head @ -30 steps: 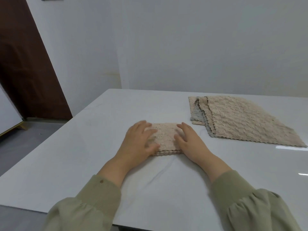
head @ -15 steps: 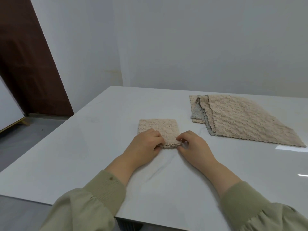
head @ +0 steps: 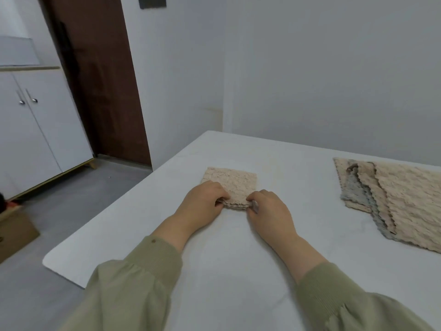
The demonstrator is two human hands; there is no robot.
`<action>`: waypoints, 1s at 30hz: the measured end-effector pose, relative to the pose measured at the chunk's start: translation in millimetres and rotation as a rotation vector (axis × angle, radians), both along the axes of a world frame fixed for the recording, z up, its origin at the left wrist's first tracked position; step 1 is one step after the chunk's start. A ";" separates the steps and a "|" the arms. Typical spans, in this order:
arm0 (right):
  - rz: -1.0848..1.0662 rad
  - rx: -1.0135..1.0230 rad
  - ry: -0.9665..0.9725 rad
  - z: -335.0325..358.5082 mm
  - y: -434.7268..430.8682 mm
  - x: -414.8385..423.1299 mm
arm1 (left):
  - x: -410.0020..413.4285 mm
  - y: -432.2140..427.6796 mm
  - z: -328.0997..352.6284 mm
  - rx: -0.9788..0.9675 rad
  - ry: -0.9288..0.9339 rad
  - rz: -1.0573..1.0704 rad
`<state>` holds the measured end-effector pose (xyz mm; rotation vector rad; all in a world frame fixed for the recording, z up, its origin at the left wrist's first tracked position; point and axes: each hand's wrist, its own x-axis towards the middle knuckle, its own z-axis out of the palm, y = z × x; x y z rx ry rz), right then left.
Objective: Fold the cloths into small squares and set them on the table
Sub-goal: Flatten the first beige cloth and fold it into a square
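White table (head: 214, 283) in a pale-walled room, with two hands on one folded cloth.

At far left a white cabinet (head: 35, 130) stands on the grey floor, a cardboard box (head: 14, 230) lies at the picture's edge below it, and a brown door (head: 102, 91) is just right of the cabinet. On the table, the left hand (head: 200, 206), in a green sleeve, has its grip clamped on the near left corner of a small beige folded cloth (head: 232, 181), fingers curled over the edge. That cloth lies flat on the table, its far part uncovered. The right hand (head: 269, 213) has its grip pinched on the near right corner of the same cloth. Well apart to the right, a pile of unfolded cloths (head: 405, 201), beige and grey, lies spread flat on the table.
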<state>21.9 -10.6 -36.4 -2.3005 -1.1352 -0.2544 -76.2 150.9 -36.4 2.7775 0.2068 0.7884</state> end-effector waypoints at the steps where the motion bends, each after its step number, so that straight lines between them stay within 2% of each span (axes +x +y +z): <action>1: 0.010 0.003 0.000 -0.1 10.4 -2.0 | -2.6 9.2 0.3 -0.008 0.010 0.020; 12: 0.013 0.003 -0.005 -1.3 90.2 -10.2 | -5.1 71.6 -1.9 -0.100 -0.023 0.258; 24: 0.068 0.041 0.007 -2.0 106.8 -3.6 | -1.4 85.8 1.3 -0.157 -0.010 0.314; 30: 0.061 0.053 0.029 -1.1 103.1 -5.4 | -2.9 77.2 -0.1 -0.067 -0.004 0.294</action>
